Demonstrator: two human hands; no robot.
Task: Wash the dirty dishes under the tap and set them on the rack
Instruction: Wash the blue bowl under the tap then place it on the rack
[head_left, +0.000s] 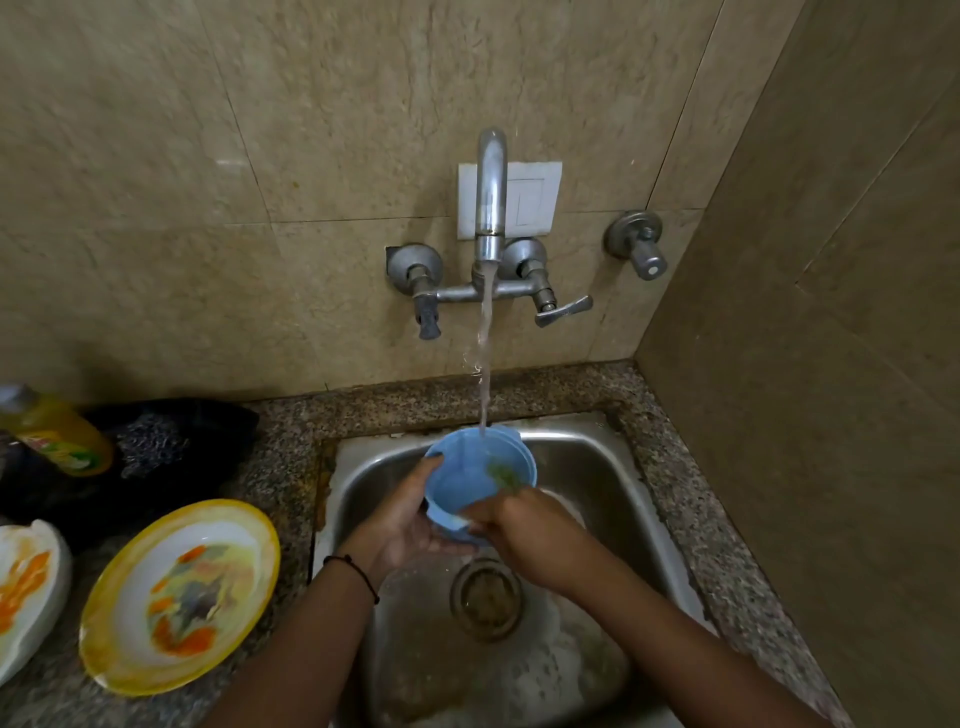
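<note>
A blue plastic bowl is held over the steel sink, tilted toward me. Water runs from the wall tap onto its far rim. My left hand cups the bowl from the left and below, thumb on its rim. My right hand grips the near rim, and its fingers hold a green scrubber inside the bowl. A yellow-rimmed dirty plate lies on the counter to the left. Part of a second plate with orange marks shows at the left edge.
A yellow dish-soap bottle lies on dark cloth at the back left of the granite counter. The drain sits below my hands with foam around it. Tiled walls close in behind and on the right. No rack shows.
</note>
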